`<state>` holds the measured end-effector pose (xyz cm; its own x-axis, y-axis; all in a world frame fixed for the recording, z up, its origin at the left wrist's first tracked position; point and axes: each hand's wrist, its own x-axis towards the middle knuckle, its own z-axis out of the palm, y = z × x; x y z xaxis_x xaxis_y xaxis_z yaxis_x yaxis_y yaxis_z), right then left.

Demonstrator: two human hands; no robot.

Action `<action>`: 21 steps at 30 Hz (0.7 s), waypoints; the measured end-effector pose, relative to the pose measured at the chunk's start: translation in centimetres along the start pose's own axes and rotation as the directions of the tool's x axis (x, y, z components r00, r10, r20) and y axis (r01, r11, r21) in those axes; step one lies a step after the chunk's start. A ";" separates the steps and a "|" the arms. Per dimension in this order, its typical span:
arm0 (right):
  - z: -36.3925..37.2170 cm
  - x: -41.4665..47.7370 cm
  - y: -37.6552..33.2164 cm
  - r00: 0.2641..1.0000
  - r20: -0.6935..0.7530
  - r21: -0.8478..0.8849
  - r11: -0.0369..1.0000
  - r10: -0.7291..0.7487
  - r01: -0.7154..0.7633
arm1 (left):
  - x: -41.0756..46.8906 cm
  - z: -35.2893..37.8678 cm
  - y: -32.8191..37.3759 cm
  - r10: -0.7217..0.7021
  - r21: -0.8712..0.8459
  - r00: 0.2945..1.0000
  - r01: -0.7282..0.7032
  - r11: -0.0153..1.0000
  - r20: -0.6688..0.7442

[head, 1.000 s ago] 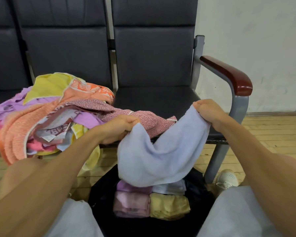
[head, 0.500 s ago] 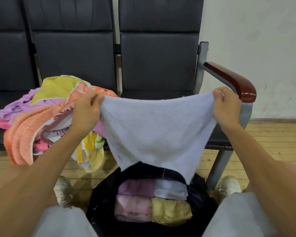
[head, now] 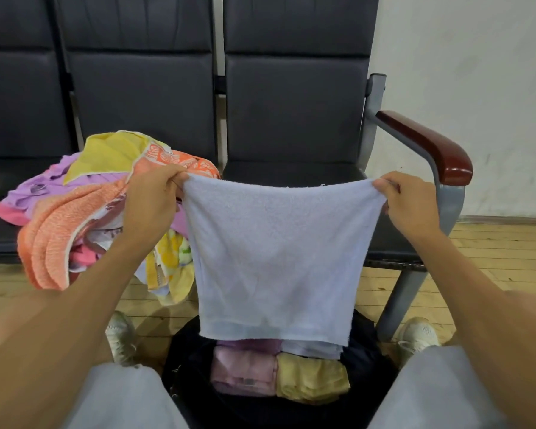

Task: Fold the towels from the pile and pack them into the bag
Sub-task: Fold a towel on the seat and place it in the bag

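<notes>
Two hands hold one pale blue towel (head: 279,258) up by its top corners. The left hand (head: 150,205) pinches the left corner between thumb and curled fingers, and the right hand (head: 410,202) pinches the right corner the same way. The towel hangs flat between them with its top edge sagging a little. Its bottom edge dangles just above the open black bag (head: 188,363), which sits on the floor between the person's knees.

In the bag a folded pink towel (head: 245,371) and a folded yellow towel (head: 311,382) lie side by side. More folded ones lie behind them, half hidden by the hanging cloth. To the left, the pile (head: 75,218) of loose towels in orange, yellow and purple spills over the near edge of a dark seat (head: 0,236).

The towel looks light, soft and limp, so I'd say it won't keep any shape on its own. It seems neither slippery nor fragile. The corners look like the best place to hold it, and bringing them together should start a tidy fold.
</notes>
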<state>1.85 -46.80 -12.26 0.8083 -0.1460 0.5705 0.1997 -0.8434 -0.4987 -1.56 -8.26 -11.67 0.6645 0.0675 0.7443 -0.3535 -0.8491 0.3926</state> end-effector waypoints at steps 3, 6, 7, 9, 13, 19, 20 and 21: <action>0.1 0.0 0.2 0.999 0.038 -0.020 0.999 0.028 -0.028 | 0.1 0.0 0.0 -0.049 -0.016 0.998 0.050 0.999 0.029; 0.0 0.0 0.1 0.996 0.070 0.003 0.999 0.046 -0.046 | 0.1 0.2 -0.3 -0.074 0.025 0.995 0.072 0.997 0.067; -0.1 0.0 0.0 0.996 0.068 0.020 0.998 0.055 -0.057 | 0.2 0.2 -0.3 -0.081 0.033 0.994 0.079 0.996 0.080; -0.3 0.1 -0.2 0.993 0.044 0.089 0.990 0.106 -0.110 | 0.3 0.2 -0.4 -0.091 0.028 0.991 0.089 0.996 0.096; -0.3 0.2 -0.6 0.965 0.054 0.324 0.910 0.257 -0.260 | 0.5 0.0 -0.2 -0.152 -0.026 0.980 0.156 0.987 0.127; 0.3 0.1 -1.1 0.936 0.159 0.376 0.857 0.314 -0.351 | 0.5 0.1 0.7 -0.275 -0.096 0.944 0.295 0.951 0.184; 0.4 0.1 -1.2 0.932 0.177 0.371 0.855 0.317 -0.361 | 0.5 0.2 0.8 -0.281 -0.101 0.938 0.305 0.947 0.202; 0.5 0.1 -1.3 0.926 0.194 0.376 0.848 0.324 -0.375 | 0.5 0.2 0.7 -0.294 -0.101 0.929 0.322 0.941 0.223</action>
<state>1.92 -45.50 -11.89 0.9205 -0.3079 0.2405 0.0746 -0.4658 -0.8818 -1.36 -8.91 -11.16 0.8684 0.1951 0.4558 -0.1854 -0.7249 0.6634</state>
